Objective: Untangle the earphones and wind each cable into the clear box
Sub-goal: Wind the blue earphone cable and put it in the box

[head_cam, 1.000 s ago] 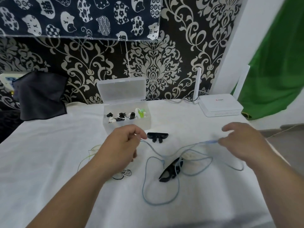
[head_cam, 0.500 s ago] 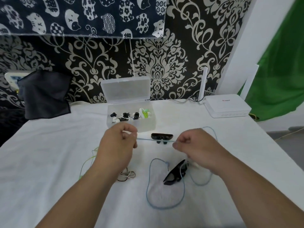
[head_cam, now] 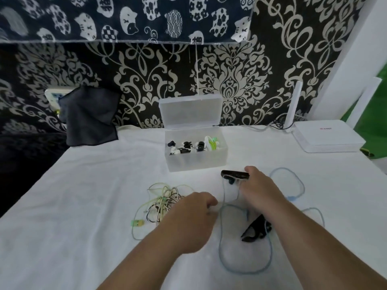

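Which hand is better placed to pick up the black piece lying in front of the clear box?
Right. The right hand reaches the end of the black piece; the left hand sits farther back, beside the tangled cables.

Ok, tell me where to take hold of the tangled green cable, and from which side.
Pinch the green end piece lying left of the tangle, coming from the left. It lies flat on the white cloth, apart from the knotted loops, so it looks like a free end; grabbing the middle would likely tighten the knot. The left hand is nearest.
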